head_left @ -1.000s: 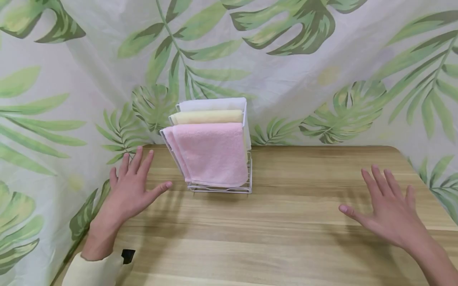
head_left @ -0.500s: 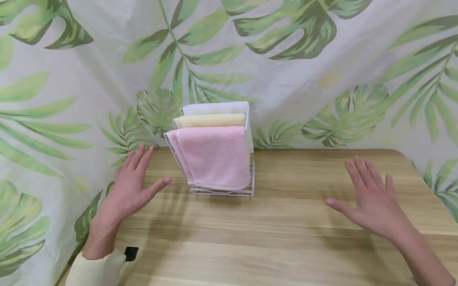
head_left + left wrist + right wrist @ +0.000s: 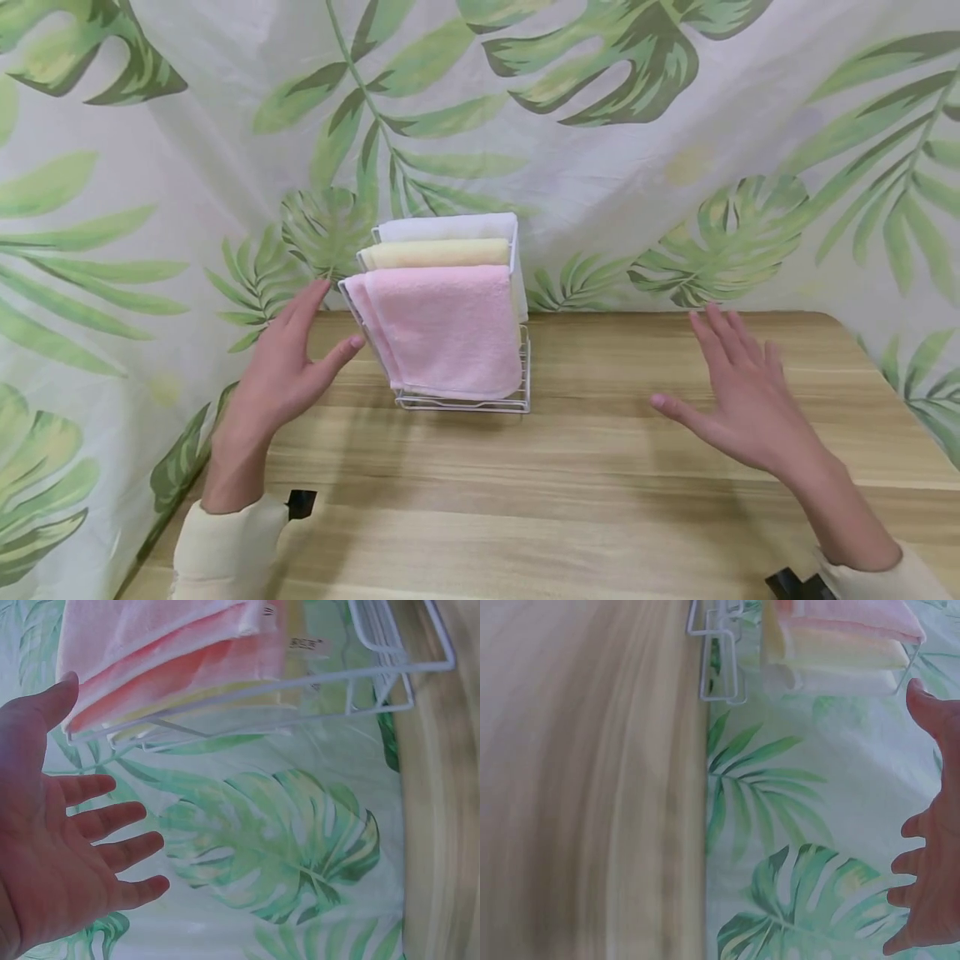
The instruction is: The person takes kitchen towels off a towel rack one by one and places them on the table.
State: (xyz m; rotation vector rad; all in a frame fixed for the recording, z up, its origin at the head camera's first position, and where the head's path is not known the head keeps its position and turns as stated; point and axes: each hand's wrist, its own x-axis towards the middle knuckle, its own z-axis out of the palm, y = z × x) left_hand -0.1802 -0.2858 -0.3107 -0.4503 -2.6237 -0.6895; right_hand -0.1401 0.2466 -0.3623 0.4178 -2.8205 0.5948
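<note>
Your left hand (image 3: 281, 367) has no grip on anything yet: the fingers are straight and spread, the thumb tip just beside the left edge of the pink towel (image 3: 442, 329), and I cannot tell from the head view whether it touches. Your right hand (image 3: 738, 400) is likewise flat and empty, hovering over the tabletop (image 3: 600, 500) well apart from the rack's right side. The pink towel hangs on the front rail of the white wire rack (image 3: 465, 404), with a yellow towel (image 3: 435, 252) and a white towel (image 3: 450, 227) draped on the rails behind it; the rack stands at the back of the tabletop against the leaf-print curtain (image 3: 637, 167).

As I judge it, you are in the approach, both hands closing on the rack from either side. The next move calls for you to bring the right hand across to the towel's far edge, then pinch the top fold at both ends and lift it clear of the rail without dragging the light rack along
</note>
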